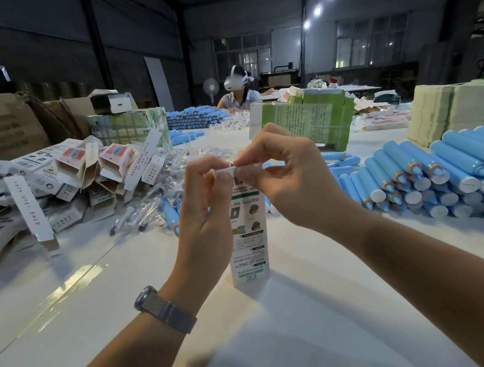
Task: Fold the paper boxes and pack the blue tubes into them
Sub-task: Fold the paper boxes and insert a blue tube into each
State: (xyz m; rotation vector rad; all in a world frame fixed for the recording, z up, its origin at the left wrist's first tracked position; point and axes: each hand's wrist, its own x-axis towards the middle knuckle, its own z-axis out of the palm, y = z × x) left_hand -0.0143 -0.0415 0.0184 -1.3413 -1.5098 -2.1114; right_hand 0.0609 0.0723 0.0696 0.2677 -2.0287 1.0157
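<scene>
Head cam: both hands closing top flap of one upright box.
Left hand [205, 194] & right hand [282, 175] pinching flap of paper box [248, 250] standing on desk [67, 314]; can't tell if tube's inside. Blue tubes [449, 174] piled right, folded boxes [50, 184] heaped left; lots remaining.

We saw a dim warehouse hall, lit chiefly by three bright ceiling lamps [317, 10] at upper right that flared into soft glare. The white desk [298, 314] caught their light, and a strip of tape [72, 282] on it gleamed. Soft shadows lay under our forearms. Wide-angle distortion bent the edges, the corners darkened, and the far background looked soft and grainy.
</scene>
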